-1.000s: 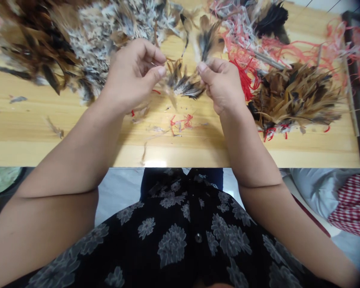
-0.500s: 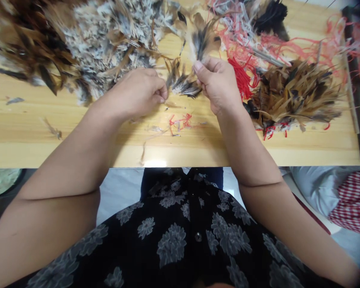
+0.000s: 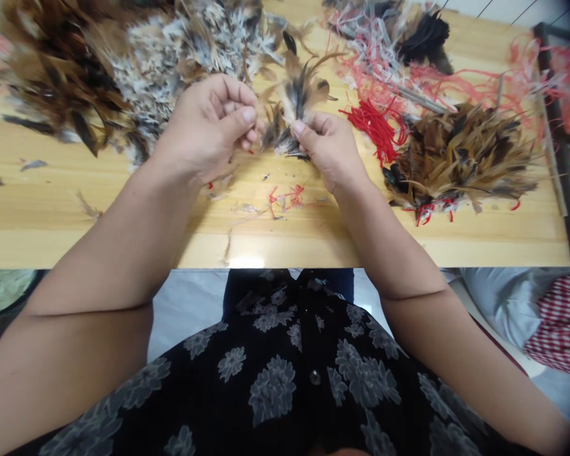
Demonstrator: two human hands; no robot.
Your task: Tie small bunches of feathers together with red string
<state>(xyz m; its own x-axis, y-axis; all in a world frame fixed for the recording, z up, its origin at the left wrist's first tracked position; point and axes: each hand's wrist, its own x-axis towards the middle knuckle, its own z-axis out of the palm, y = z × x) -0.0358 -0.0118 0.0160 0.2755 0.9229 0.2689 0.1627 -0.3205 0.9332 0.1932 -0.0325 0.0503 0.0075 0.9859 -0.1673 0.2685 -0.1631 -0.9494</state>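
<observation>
The right hand (image 3: 335,149) pinches the base of a bunch of feathers (image 3: 300,88) between thumb and forefinger, the plumes fanning up and away from the fingertips. The left hand (image 3: 213,123) is curled with its thumb close to the forefinger, and I cannot tell whether anything is caught between them. Between the two sets of fingers a small dark tuft (image 3: 272,130) lies on the table, partly covered by the right fingers and the held plumes. Just right of the right knuckles are loose red threads (image 3: 375,130), and past them a thick brown feather bundle (image 3: 465,158). Nearer the body than either hand's fingers lie red scraps (image 3: 287,197) on the bare wood of the table (image 3: 304,244). Beyond the left fingers spreads a pale feather heap (image 3: 147,63), its near part hidden by that hand, with a darker brown heap (image 3: 66,82) farther left. Beyond the right fingers, a pink and white string tangle (image 3: 365,47) sits beside black feathers (image 3: 427,38)
</observation>
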